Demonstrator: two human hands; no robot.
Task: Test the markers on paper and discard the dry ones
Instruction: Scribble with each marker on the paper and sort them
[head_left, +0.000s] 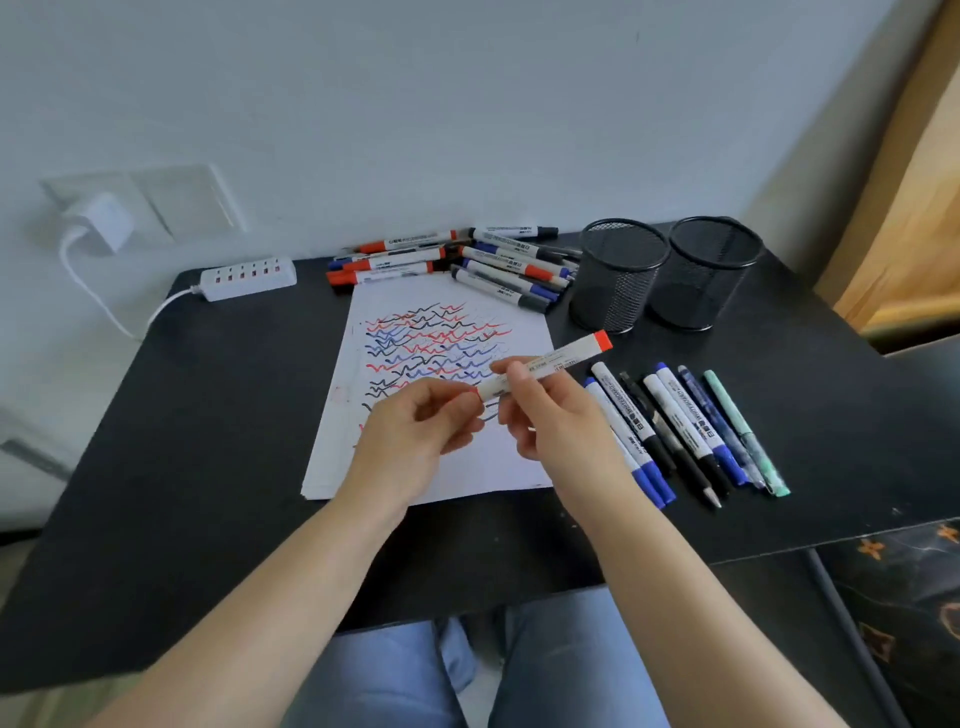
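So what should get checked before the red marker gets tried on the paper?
1. Marker held: right hand grips the barrel. Ok.
2. Cap off: left hand pinches the cap end, tip hidden. Cannot tell.
3. Paper under the hands: ok.
4. Bare space left: white near the bottom edge. Ok.
5. Cups ready for sorting: upright, open. Ok.

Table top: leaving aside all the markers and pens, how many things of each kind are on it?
Black mesh pen cups: 2
White power strip: 1
Paper stack: 1
Total: 4
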